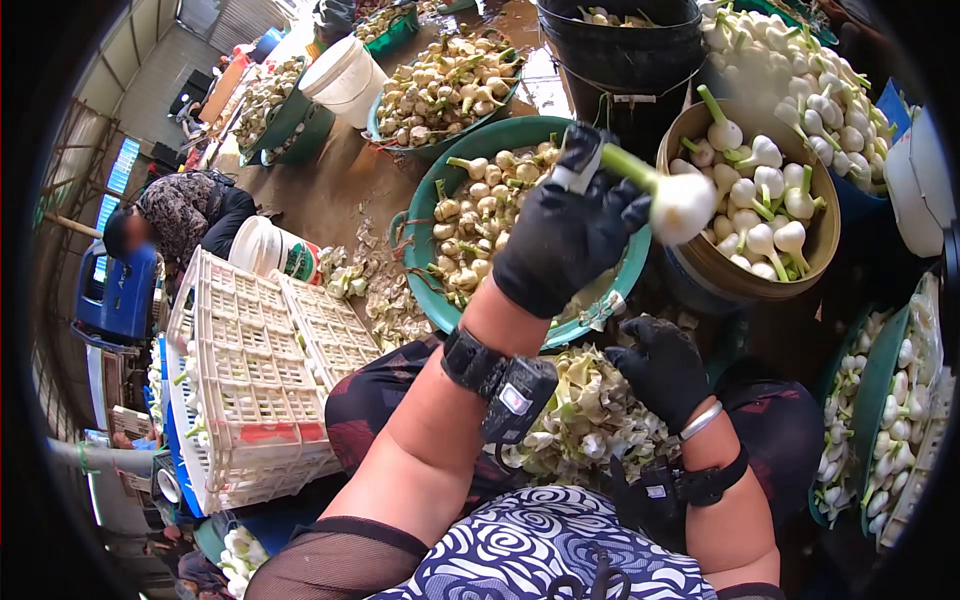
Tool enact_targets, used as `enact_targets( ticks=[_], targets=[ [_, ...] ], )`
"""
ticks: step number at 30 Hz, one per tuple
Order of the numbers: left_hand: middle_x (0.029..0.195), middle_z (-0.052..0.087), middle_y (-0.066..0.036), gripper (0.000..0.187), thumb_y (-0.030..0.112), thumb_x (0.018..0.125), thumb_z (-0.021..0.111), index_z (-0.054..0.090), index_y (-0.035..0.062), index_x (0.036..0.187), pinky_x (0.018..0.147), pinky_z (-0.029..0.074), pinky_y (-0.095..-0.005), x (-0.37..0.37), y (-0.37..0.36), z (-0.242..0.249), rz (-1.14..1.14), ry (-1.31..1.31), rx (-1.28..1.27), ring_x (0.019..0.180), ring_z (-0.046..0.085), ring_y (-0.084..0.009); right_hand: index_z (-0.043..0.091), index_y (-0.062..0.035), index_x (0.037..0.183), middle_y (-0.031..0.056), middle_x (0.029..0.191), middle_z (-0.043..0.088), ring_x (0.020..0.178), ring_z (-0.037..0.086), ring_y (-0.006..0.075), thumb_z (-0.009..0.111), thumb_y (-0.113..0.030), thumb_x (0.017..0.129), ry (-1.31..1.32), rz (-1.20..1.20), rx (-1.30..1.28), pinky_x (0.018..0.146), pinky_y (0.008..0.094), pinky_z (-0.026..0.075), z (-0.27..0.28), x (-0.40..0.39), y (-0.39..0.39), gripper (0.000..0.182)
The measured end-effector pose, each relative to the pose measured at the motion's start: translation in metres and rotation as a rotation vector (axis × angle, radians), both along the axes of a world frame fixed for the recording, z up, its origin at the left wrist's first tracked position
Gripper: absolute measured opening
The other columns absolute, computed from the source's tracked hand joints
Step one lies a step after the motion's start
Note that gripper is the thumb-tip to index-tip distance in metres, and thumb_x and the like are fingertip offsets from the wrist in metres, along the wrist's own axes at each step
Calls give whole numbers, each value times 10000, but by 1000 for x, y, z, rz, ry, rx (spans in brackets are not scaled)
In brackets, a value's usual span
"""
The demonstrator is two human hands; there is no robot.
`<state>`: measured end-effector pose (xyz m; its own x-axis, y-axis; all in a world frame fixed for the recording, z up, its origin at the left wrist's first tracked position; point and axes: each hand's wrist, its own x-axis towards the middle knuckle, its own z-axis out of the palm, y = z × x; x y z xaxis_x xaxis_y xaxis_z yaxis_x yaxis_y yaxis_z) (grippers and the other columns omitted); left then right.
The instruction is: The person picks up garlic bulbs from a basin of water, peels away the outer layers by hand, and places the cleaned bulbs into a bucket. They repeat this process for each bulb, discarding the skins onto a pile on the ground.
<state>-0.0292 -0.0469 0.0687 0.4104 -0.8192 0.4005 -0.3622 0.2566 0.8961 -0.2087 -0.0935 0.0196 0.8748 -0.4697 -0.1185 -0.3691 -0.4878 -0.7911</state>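
Observation:
My left hand [565, 235], in a black glove, reaches out over a green basin [418, 290] of garlic bulbs. It is closed, with a garlic bulb [683, 208] by its fingers, the green stem [628, 165] at the fingertips and the white bulb pointing right. A pale grey band-like piece [578, 168] shows at the fingertips. Right of the bulb stands a tan bucket [822, 245] of white trimmed garlic. My right hand [662, 368], also black-gloved, is beside the heap of garlic peelings [590, 415] in front of my body, its fingers bent and apart with nothing visible between them.
White plastic crates [255, 380] stand at the left. Behind the basin are another tub of garlic [445, 90], a white bucket [342, 82] and black buckets [625, 60]. More white garlic [815, 95] lies at upper right. A person [185, 215] bends over at the left.

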Motion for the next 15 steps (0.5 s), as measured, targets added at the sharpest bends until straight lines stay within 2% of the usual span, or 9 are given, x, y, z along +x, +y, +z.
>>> enact_targets(
  ticks=[2,4,6,7,8,9,11,14,15],
  targets=[
    [1116,596,-166,217,75,883,547,546,-27,1074,911,478,-342,10,-18,9,-322,895,-208,1019,596,-239,624,-33,962,182,936,617,913,579,349,634,-281,775,-17,-53,30,799,419,453,11,-2,-9,310],
    [1074,616,-154,207,62,889,539,557,-19,1078,878,497,-333,20,5,-26,-91,733,235,994,611,-233,628,-22,947,181,912,621,884,593,334,651,-227,759,-91,-144,33,772,406,462,20,-3,-17,279],
    [981,652,-98,245,73,867,573,575,-33,1088,811,503,-282,39,34,-139,102,314,749,890,623,-159,629,-16,954,180,910,621,861,599,328,661,-206,746,-162,-247,61,759,393,469,22,-6,-19,283],
    [990,651,-85,255,109,865,592,597,-17,1087,810,486,-257,32,48,-155,80,210,871,887,611,-133,630,-10,961,180,908,620,839,604,322,672,-185,734,-231,-340,80,745,379,477,20,-7,-20,289],
    [938,667,-155,270,199,820,630,647,20,1021,814,480,-316,27,62,-195,117,259,739,881,633,-226,628,5,983,154,898,623,803,621,270,684,-125,729,-312,-341,37,722,342,490,15,-9,-23,291],
    [1082,620,-196,325,194,819,625,619,40,1106,872,460,-312,19,62,-198,150,268,831,990,606,-244,628,5,983,154,898,623,803,621,270,684,-125,729,-304,-333,33,722,342,490,18,-9,-23,291],
    [1208,549,-222,384,227,825,630,593,42,1159,906,441,-309,17,57,-231,219,324,860,1067,571,-239,627,14,986,131,899,623,809,626,228,677,-83,742,-319,-469,249,735,327,494,29,-10,-24,267],
    [1116,587,-198,560,254,795,659,472,72,1291,857,460,-337,35,37,-273,194,394,905,991,583,-266,625,20,987,120,898,617,797,622,200,665,-49,751,-305,-457,225,721,307,500,29,-6,-28,250],
    [1034,629,-165,675,283,769,692,413,60,1342,816,470,-339,40,29,-284,299,718,739,927,598,-234,625,20,987,124,897,615,791,622,205,664,-49,748,-289,-472,240,716,305,502,31,-4,-28,252]
  ],
)
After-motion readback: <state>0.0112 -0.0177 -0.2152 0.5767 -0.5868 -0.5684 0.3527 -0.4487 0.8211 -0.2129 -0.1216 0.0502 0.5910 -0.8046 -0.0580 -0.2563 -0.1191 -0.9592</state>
